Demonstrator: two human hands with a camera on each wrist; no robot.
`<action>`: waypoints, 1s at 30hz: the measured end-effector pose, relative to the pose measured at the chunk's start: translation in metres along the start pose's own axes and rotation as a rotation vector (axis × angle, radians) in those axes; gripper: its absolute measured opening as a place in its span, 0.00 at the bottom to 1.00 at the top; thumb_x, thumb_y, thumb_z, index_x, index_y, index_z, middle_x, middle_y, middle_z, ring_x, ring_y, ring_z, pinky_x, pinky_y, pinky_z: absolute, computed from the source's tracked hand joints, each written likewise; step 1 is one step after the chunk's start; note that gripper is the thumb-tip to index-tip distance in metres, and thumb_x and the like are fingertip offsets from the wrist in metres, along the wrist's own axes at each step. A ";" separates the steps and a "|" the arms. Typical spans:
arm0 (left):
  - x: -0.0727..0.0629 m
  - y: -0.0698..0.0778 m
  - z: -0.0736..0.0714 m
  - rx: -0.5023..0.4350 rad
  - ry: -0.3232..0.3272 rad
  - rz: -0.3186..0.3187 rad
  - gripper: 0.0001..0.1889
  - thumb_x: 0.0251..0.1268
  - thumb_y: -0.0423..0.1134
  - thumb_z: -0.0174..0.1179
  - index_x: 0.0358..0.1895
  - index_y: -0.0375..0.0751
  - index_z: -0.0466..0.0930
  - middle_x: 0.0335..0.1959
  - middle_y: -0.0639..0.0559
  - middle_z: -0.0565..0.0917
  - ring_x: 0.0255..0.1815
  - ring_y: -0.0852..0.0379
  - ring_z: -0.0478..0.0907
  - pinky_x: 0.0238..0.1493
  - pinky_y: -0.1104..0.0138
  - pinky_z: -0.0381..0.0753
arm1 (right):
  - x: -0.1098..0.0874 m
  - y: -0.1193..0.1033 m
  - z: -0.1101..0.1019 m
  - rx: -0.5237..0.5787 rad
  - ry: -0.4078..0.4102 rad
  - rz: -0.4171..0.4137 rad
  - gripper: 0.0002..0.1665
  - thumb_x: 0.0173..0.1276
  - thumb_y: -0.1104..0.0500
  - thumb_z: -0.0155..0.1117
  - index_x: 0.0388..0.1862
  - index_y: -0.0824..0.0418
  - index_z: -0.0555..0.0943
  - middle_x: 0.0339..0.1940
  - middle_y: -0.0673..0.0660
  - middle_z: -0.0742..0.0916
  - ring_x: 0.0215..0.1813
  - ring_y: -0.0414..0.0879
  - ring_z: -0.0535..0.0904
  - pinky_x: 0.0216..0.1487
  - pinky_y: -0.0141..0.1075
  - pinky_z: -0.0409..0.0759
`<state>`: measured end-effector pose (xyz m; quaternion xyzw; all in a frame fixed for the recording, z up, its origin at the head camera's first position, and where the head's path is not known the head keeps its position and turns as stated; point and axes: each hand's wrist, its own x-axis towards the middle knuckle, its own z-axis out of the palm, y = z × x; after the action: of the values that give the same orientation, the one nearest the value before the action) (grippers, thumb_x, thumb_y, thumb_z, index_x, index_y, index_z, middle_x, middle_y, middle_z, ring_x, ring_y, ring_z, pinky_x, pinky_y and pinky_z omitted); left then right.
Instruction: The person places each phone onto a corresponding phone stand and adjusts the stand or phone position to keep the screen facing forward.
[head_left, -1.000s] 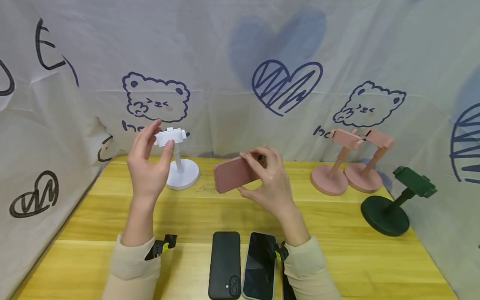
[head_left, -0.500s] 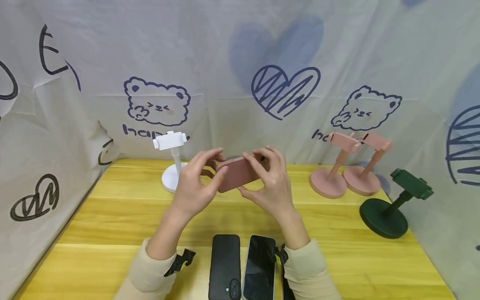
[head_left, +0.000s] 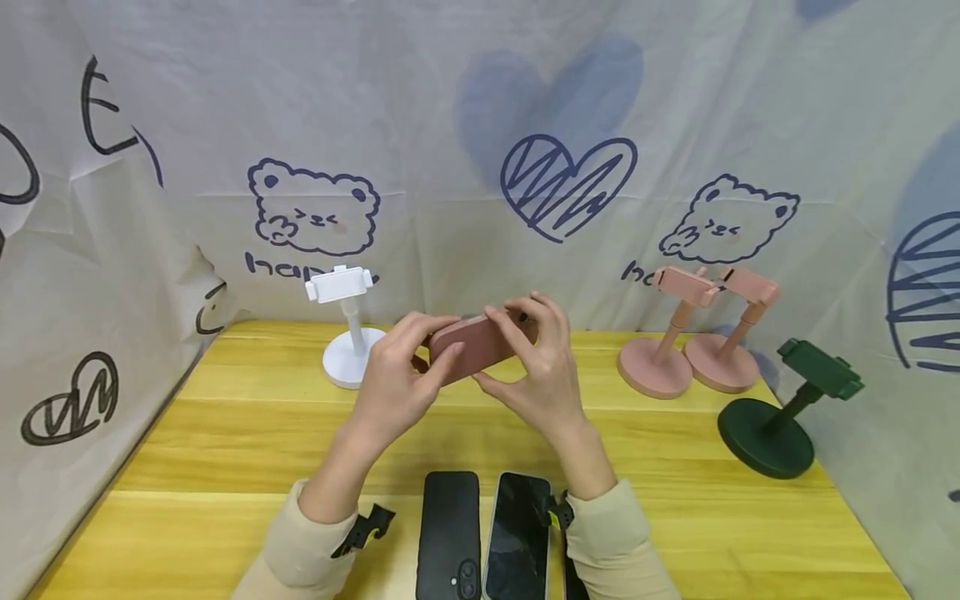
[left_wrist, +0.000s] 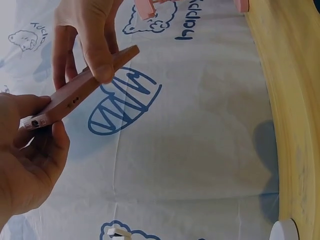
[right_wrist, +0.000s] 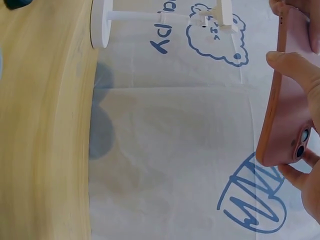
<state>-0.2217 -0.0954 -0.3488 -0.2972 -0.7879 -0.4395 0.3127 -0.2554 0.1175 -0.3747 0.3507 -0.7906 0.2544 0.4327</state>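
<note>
A pink phone [head_left: 476,348] is held above the table between both hands, its long edge tilted up to the right in the head view. My left hand [head_left: 397,367] pinches one end between thumb and fingers. At the other end, my right hand [head_left: 543,367] grips it with the thumb on the lower edge and fingers on the upper edge. The right wrist view shows the back of the phone [right_wrist: 292,110] with its camera lenses. In the left wrist view its narrow edge [left_wrist: 75,100] is visible. The far face is hidden.
A white phone stand [head_left: 348,333] is at the back left. Two pink stands [head_left: 660,367] and a green stand [head_left: 768,437] are at the right. In front lie a black phone [head_left: 448,533], a dark-screened phone [head_left: 519,537] and another dark one partly under the right sleeve.
My left hand has left the white stand, moved right and taken hold of the phone's left end. The right hand keeps its grip and has barely moved.
</note>
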 end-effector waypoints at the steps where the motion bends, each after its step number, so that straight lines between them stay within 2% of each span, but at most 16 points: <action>1: 0.000 0.000 0.000 0.003 0.011 0.011 0.15 0.67 0.32 0.71 0.55 0.35 0.84 0.41 0.45 0.84 0.36 0.55 0.81 0.26 0.64 0.85 | 0.000 0.000 0.000 0.005 0.002 -0.003 0.52 0.45 0.54 0.92 0.70 0.57 0.78 0.66 0.66 0.75 0.75 0.66 0.65 0.76 0.57 0.68; 3: 0.000 0.001 0.001 0.005 0.035 0.036 0.15 0.67 0.31 0.71 0.54 0.35 0.85 0.41 0.45 0.84 0.36 0.55 0.81 0.25 0.64 0.85 | 0.000 0.000 0.001 0.022 0.005 -0.003 0.53 0.45 0.54 0.91 0.71 0.57 0.76 0.70 0.66 0.73 0.77 0.67 0.62 0.77 0.59 0.66; 7: 0.001 0.002 0.002 0.018 0.083 0.091 0.14 0.65 0.30 0.72 0.53 0.34 0.85 0.41 0.43 0.84 0.36 0.54 0.81 0.24 0.65 0.83 | 0.002 -0.002 0.002 0.082 0.018 -0.012 0.60 0.48 0.54 0.89 0.80 0.54 0.68 0.78 0.66 0.67 0.81 0.69 0.53 0.78 0.64 0.60; 11: 0.002 0.001 0.002 0.063 0.129 0.158 0.16 0.63 0.29 0.73 0.53 0.34 0.85 0.42 0.43 0.85 0.33 0.55 0.79 0.24 0.68 0.81 | 0.004 -0.005 0.002 0.201 0.081 0.023 0.59 0.61 0.47 0.80 0.84 0.57 0.59 0.80 0.69 0.63 0.81 0.68 0.53 0.79 0.65 0.55; 13: 0.002 0.000 0.003 0.096 0.149 0.200 0.16 0.62 0.28 0.73 0.53 0.34 0.86 0.42 0.43 0.85 0.32 0.55 0.78 0.24 0.68 0.80 | 0.005 -0.009 0.002 0.290 0.132 0.104 0.56 0.68 0.41 0.73 0.84 0.61 0.58 0.80 0.69 0.63 0.81 0.65 0.55 0.80 0.62 0.56; 15: 0.002 -0.001 0.003 0.127 0.172 0.243 0.17 0.61 0.28 0.74 0.53 0.34 0.86 0.42 0.43 0.85 0.31 0.55 0.78 0.24 0.67 0.80 | 0.004 -0.013 0.001 0.405 0.185 0.222 0.53 0.72 0.41 0.69 0.84 0.63 0.57 0.81 0.67 0.63 0.82 0.61 0.56 0.81 0.57 0.58; 18: 0.002 -0.001 0.005 0.156 0.201 0.288 0.14 0.65 0.31 0.72 0.53 0.34 0.87 0.42 0.43 0.86 0.32 0.53 0.78 0.26 0.66 0.80 | 0.004 -0.018 0.001 0.592 0.272 0.421 0.47 0.74 0.50 0.67 0.83 0.64 0.58 0.81 0.62 0.65 0.81 0.56 0.60 0.80 0.50 0.63; 20: 0.002 0.000 0.006 0.172 0.224 0.314 0.12 0.69 0.33 0.69 0.53 0.34 0.87 0.41 0.43 0.87 0.32 0.52 0.79 0.27 0.65 0.81 | 0.004 -0.021 0.000 0.725 0.319 0.547 0.43 0.74 0.57 0.64 0.83 0.64 0.59 0.81 0.60 0.67 0.80 0.56 0.63 0.78 0.46 0.68; 22: 0.002 0.000 0.007 0.186 0.240 0.338 0.11 0.74 0.37 0.66 0.52 0.35 0.88 0.41 0.44 0.87 0.32 0.52 0.79 0.27 0.65 0.81 | 0.005 -0.023 -0.001 0.855 0.352 0.660 0.42 0.74 0.59 0.60 0.84 0.63 0.59 0.80 0.59 0.69 0.78 0.57 0.67 0.73 0.45 0.74; 26: 0.002 0.000 0.009 0.231 0.254 0.397 0.13 0.77 0.41 0.63 0.51 0.36 0.89 0.40 0.46 0.88 0.33 0.51 0.80 0.29 0.64 0.83 | 0.007 -0.026 -0.003 1.127 0.369 0.840 0.41 0.76 0.55 0.57 0.85 0.59 0.57 0.78 0.59 0.71 0.73 0.59 0.74 0.65 0.46 0.82; 30: 0.002 0.001 0.012 0.276 0.240 0.445 0.12 0.78 0.41 0.62 0.50 0.37 0.90 0.40 0.47 0.89 0.34 0.50 0.82 0.30 0.62 0.85 | 0.007 -0.027 -0.004 1.320 0.348 0.933 0.38 0.78 0.53 0.54 0.84 0.56 0.59 0.78 0.61 0.71 0.67 0.57 0.80 0.60 0.50 0.85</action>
<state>-0.2252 -0.0841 -0.3516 -0.3632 -0.7131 -0.2809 0.5299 -0.2354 0.1008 -0.3643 0.1240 -0.4645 0.8707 0.1038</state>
